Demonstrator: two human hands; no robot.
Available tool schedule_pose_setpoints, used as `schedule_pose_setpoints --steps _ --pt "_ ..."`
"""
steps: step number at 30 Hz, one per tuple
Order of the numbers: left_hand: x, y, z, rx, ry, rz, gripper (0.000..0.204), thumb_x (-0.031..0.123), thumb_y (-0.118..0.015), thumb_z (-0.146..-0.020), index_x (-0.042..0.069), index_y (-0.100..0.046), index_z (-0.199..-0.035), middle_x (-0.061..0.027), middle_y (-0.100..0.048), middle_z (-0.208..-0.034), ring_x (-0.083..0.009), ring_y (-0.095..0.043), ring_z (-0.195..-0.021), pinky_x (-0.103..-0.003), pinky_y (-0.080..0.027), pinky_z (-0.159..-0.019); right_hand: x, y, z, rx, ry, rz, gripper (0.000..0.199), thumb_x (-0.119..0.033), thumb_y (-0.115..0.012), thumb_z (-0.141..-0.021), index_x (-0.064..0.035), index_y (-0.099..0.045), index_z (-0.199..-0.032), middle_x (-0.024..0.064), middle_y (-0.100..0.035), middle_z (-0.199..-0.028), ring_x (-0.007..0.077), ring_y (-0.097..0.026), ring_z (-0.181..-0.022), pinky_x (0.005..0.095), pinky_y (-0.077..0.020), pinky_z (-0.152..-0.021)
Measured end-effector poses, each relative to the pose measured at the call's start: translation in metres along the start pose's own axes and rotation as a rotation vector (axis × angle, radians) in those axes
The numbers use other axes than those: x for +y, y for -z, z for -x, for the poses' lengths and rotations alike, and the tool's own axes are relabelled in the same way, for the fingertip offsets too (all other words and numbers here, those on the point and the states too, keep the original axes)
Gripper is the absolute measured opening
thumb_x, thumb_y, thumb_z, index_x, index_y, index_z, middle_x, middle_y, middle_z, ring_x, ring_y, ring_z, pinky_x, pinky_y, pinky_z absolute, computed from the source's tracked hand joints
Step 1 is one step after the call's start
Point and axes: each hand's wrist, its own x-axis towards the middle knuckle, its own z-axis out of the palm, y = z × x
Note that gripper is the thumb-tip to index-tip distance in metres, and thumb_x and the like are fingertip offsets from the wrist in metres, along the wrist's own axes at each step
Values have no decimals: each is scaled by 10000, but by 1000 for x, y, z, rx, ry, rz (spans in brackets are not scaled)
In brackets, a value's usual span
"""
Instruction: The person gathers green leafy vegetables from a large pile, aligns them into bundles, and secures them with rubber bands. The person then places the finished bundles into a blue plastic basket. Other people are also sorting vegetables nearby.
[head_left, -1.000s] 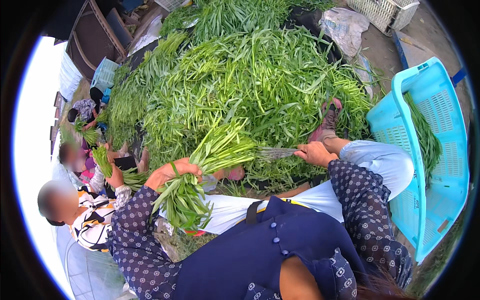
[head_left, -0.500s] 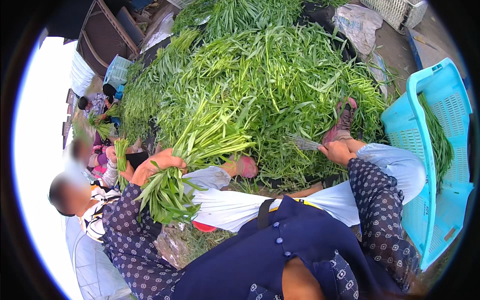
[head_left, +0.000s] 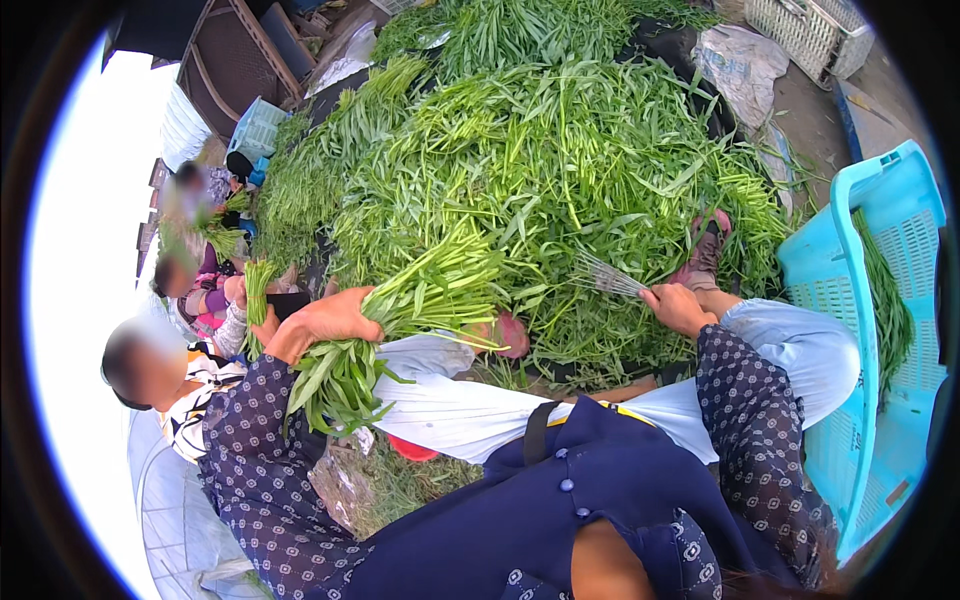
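Looking down from the head view, a bundle of leafy green stalks [head_left: 400, 320] is seen gripped around its middle by the left hand [head_left: 320, 320], fingers wrapped fully closed, above the lap and before the large heap of greens [head_left: 560, 170]. Its long axis runs diagonally, cut stems pointing up-right toward the heap, leaves hanging down-left. The right hand [head_left: 680, 308] is closed on a thin strand-like tie or tool [head_left: 610, 275]; which cannot be told. For a neat bundle, stem ends would best be kept level and the grip firm. A blue crate [head_left: 850, 320] stands at the right
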Motion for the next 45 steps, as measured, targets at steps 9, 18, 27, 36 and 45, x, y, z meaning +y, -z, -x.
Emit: schedule_pose_setpoints --steps 9,18,27,36,45 --pt "48 -14 -3 -20 29 -229 666 166 -687 -674 -61 -483 -1266 -133 -653 -1024 -177 -592 -892 -298 -476 -818 -73 -5 -37 78 300 -33 420 -446 -503 -946 -76 -683 -863 167 -644 -687 381 -618 -661 486 -482 -633" --pt "50 -29 -4 371 -68 -1309 897 125 -771 -641 -149 -303 -1355 -225 -647 -831 -385 -637 -636 -439 -515 -609 -119 45 -20 46 270 -432 418 -387 -493 -970 -13 -623 -835 199 -549 -617 386 -530 -575 490 -418 -586" --pt "29 -1 23 710 -443 -1677 437 83 -545 -800 -73 -499 -1205 -95 -603 -767 -223 -598 -699 -361 -478 -662 13 -15 1 -78 -95 25 494 -420 -452 -981 -3 -701 -890 207 -649 -730 369 -645 -730 477 -494 -693" --pt "38 -1 16 766 -803 -1696 482 109 -573 -781 -49 -481 -1228 -56 -546 -818 -202 -532 -730 -343 -423 -677 -145 18 -23 -223 337 -409 490 -395 -444 -997 42 -603 -845 218 -558 -643 368 -516 -582 453 -429 -613" --pt "22 36 52 765 -836 -1665 453 44 -569 -780 -53 -483 -1214 -101 -615 -926 -221 -553 -743 -368 -437 -736 -66 32 -24 9 22 -620 537 -407 -401 -1020 -14 -439 -655 -22 -310 -534 84 -276 -512 333 -281 -462"
